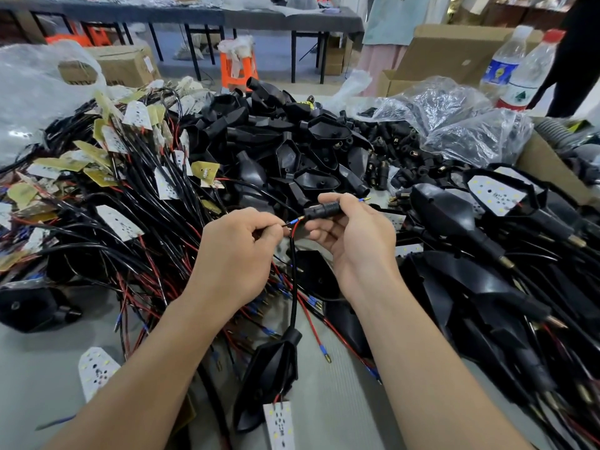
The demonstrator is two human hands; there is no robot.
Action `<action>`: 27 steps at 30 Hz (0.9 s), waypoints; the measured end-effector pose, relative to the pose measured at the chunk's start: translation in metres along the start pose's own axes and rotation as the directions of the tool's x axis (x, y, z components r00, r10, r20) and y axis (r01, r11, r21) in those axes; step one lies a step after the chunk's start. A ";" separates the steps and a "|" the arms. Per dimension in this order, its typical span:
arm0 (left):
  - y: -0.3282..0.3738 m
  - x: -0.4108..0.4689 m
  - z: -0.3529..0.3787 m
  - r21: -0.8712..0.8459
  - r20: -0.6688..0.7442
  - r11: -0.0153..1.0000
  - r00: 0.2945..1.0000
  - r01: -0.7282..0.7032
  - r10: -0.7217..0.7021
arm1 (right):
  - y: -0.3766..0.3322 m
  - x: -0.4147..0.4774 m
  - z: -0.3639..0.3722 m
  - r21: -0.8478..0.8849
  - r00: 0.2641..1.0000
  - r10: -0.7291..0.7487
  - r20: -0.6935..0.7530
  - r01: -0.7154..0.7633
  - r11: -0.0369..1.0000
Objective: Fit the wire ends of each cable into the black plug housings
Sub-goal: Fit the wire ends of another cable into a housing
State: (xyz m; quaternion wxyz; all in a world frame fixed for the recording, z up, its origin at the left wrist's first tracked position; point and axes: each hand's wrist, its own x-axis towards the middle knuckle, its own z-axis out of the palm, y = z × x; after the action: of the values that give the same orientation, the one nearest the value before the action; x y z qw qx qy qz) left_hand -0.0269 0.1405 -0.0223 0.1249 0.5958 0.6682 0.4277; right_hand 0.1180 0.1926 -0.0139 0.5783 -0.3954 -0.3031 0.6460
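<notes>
Left of centre, pinched in the curled left hand (240, 251): a cable's red and black wire ends (293, 222), with the fingertips tucked under and hard to make out. Just right, tips at the mouth of a black plug housing (321, 210), gripped between thumb and fingers of the right hand (354, 245) above the bench (341, 401); how far in, impossible to tell. Past those fingers, a blue-sleeved terminal (365, 199) poking out, its wire hidden.

Two water bottles (532, 76) stand by a cardboard box (454, 47) (flaps open)
</notes>
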 end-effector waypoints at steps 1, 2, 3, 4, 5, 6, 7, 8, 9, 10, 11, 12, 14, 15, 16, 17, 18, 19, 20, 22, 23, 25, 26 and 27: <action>0.000 0.000 0.000 0.015 0.000 1.000 1.000 0.001 -0.001 | 0.000 0.000 0.000 -0.017 1.000 -0.004 0.013 0.004 1.000; -0.001 0.000 0.000 0.024 0.001 1.000 1.000 0.001 -0.001 | -0.001 0.001 0.000 -0.037 1.000 -0.012 0.024 0.013 0.999; -0.001 0.000 0.000 0.025 0.001 1.000 1.000 0.002 -0.002 | -0.001 0.001 -0.001 -0.061 0.999 -0.023 0.032 0.025 0.998; -0.001 0.000 0.000 0.020 0.000 1.000 1.000 0.002 -0.002 | -0.001 0.002 -0.001 -0.095 0.999 -0.037 0.039 0.041 0.995; -0.001 0.000 -0.001 0.010 -0.003 1.000 1.000 0.001 -0.001 | -0.002 0.003 -0.002 -0.139 0.997 -0.051 0.049 0.058 0.989; -0.001 0.000 -0.001 -0.001 -0.008 1.000 1.000 0.002 -0.002 | -0.002 0.003 -0.002 -0.190 0.996 -0.062 0.063 0.073 0.979; -0.001 0.000 -0.002 -0.011 -0.014 1.000 1.000 0.005 -0.005 | -0.002 0.003 -0.002 -0.235 0.995 -0.067 0.080 0.084 0.968; -0.001 0.000 -0.002 -0.021 -0.020 1.000 1.000 0.010 -0.010 | -0.002 0.002 -0.002 -0.260 0.994 -0.064 0.092 0.086 0.962; -0.001 -0.001 -0.003 -0.037 -0.027 0.999 0.999 0.017 -0.018 | -0.002 0.002 -0.002 -0.261 0.994 -0.055 0.096 0.079 0.962; -0.001 -0.001 -0.003 -0.054 -0.035 0.998 0.999 0.024 -0.026 | -0.002 0.001 -0.002 -0.245 0.995 -0.041 0.092 0.062 0.968; -0.001 -0.001 -0.003 -0.069 -0.045 0.997 0.998 0.030 -0.033 | -0.002 0.001 -0.002 -0.219 0.996 -0.024 0.086 0.042 0.975; -0.001 -0.001 -0.002 -0.081 -0.054 0.996 0.998 0.032 -0.036 | -0.003 0.001 -0.003 -0.192 0.996 -0.010 0.084 0.026 0.981; -0.001 -0.001 0.000 -0.096 -0.064 0.995 0.997 0.033 -0.039 | -0.004 0.002 -0.003 -0.156 0.997 0.005 0.083 0.008 0.988; -0.002 -0.001 0.001 -0.097 -0.059 0.995 0.998 0.030 -0.036 | -0.005 0.002 -0.004 -0.143 0.997 0.011 0.081 0.001 0.990; -0.003 -0.002 0.003 -0.092 -0.046 0.996 0.999 0.020 -0.024 | -0.005 0.002 -0.004 -0.129 0.997 0.018 0.079 -0.007 0.992; -0.004 -0.002 0.006 -0.075 -0.024 0.997 1.000 0.001 -0.003 | -0.005 0.002 -0.004 -0.118 0.997 0.024 0.077 -0.015 0.993; -0.006 -0.003 0.008 -0.046 -0.001 0.999 1.000 -0.024 0.024 | -0.006 0.001 -0.003 -0.113 0.997 0.027 0.078 -0.018 0.993; -0.006 -0.005 0.010 -0.015 0.015 0.999 0.999 -0.048 0.048 | -0.006 0.001 -0.003 -0.115 0.996 0.028 0.080 -0.019 0.993; -0.006 -0.005 0.012 0.002 0.016 0.998 0.998 -0.067 0.067 | -0.007 0.001 -0.003 -0.122 0.996 0.028 0.086 -0.018 0.992; -0.005 -0.006 0.011 -0.018 -0.021 0.996 0.996 -0.082 0.082 | -0.008 0.001 -0.002 -0.163 0.993 0.028 0.117 -0.009 0.987; -0.004 -0.006 0.010 -0.032 -0.044 0.995 0.995 -0.095 0.094 | -0.008 0.000 -0.001 -0.210 0.990 0.022 0.141 0.009 0.978; -0.003 -0.007 0.009 -0.020 -0.072 0.992 0.990 -0.127 0.125 | -0.006 -0.002 0.001 -0.291 0.984 -0.004 0.179 0.057 0.955; -0.003 -0.007 0.008 -0.026 -0.078 0.992 0.990 -0.122 0.120 | -0.006 -0.003 0.001 -0.302 0.982 -0.015 0.191 0.073 0.951; -0.002 -0.007 0.008 -0.049 -0.090 0.994 0.991 -0.102 0.097 | -0.006 -0.004 0.002 -0.297 0.980 -0.018 0.200 0.078 0.952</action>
State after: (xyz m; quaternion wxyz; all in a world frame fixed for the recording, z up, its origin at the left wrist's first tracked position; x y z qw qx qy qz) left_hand -0.0214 0.1374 -0.0313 0.0899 0.6056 0.6307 0.4768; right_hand 0.1195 0.1895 -0.0074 0.4938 -0.4068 -0.4634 0.6132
